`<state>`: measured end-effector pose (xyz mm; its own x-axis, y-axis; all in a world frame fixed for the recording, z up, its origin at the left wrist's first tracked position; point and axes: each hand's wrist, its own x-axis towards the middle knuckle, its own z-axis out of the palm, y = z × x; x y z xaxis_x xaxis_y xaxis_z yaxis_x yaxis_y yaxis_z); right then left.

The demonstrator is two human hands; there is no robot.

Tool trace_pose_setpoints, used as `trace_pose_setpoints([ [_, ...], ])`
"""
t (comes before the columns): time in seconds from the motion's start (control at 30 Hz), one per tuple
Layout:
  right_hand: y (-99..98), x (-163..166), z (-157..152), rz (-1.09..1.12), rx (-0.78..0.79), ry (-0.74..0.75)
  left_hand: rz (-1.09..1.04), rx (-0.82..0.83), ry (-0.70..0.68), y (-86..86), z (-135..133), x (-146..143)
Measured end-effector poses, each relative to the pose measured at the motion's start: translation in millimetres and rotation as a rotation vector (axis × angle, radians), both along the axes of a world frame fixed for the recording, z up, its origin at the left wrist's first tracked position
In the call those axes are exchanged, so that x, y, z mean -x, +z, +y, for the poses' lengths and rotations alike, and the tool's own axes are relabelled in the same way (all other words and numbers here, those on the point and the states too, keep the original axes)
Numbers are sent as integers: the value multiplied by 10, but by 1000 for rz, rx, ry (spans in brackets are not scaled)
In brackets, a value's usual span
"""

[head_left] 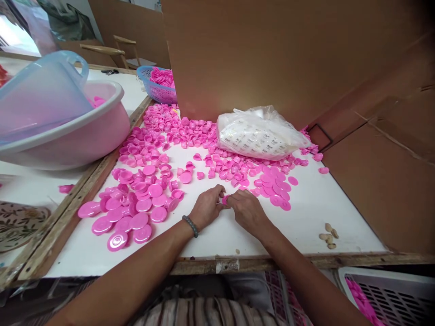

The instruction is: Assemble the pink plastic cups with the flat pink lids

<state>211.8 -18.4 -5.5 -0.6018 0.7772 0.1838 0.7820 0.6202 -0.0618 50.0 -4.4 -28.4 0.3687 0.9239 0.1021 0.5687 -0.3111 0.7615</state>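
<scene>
My left hand (pixel 205 209), with a dark beaded bracelet on its wrist, is closed over the middle of the white tabletop. Between its fingertips and those of my right hand (pixel 248 212) is a small pink plastic piece (pixel 224 199), mostly hidden by the fingers. Both hands grip it just above the table. To the left lies a heap of pink lidded cup-shaped pieces (pixel 139 221), some showing flat round tops. Flat pink discs (pixel 277 188) overlap in a pile just beyond my right hand. Many small pink cups (pixel 193 131) spread along the back.
A clear plastic bag (pixel 261 136) of printed labels rests among the cups. Cardboard walls (pixel 272 54) stand behind and right. Left are a pink basin (pixel 84 136) holding a blue tub (pixel 41 99), and a blue basket (pixel 154 86). Peanuts (pixel 329 236) lie front right, above a white crate (pixel 390 280).
</scene>
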Motion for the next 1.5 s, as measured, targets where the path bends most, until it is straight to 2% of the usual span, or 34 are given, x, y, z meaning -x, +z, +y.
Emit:
trace_pose_setpoints([
  [0.1, -55, -8, -18, 103, 9, -20, -12, 16, -5, 5, 15, 14],
  [0.17, -96, -23, -26, 305, 90, -88, -20, 23, -1, 18, 25, 28],
  [0.3, -96, -34, -2, 787, 500, -299, -142, 127, -42, 68, 38, 56],
  [0.37, -57, -34, 20, 918, 667, -355, -229, 218, -37, 101, 46, 64],
  [0.4, -38, -36, 28, 946, 695, -363, -262, 270, -11, 118, 52, 67],
  [0.47, -14, -47, 35, 929, 650, -334, -310, 393, 73, 148, 67, 71],
  [0.53, -17, -60, 30, 831, 546, -228, -367, 528, 139, 168, 86, 76],
  [0.63, -55, -66, 21, 662, 393, -64, -454, 667, 161, 180, 114, 85],
  [0.73, -84, -45, 33, 558, 301, -46, -449, 721, 200, 195, 145, 86],
  [0.97, -39, 16, 148, 383, 279, -32, -349, 895, 242, 274, 271, 67],
  [1.13, -42, 47, 161, 329, 249, -51, -355, 893, 237, 262, 309, 65],
  [1.23, -67, 54, 97, 383, 213, -145, -407, 796, 243, 214, 276, 74],
  [1.33, -81, 25, 39, 488, 218, -198, -454, 719, 190, 170, 242, 99],
  [1.5, -68, -52, 34, 630, 412, -76, -483, 783, 77, 157, 225, 157],
])
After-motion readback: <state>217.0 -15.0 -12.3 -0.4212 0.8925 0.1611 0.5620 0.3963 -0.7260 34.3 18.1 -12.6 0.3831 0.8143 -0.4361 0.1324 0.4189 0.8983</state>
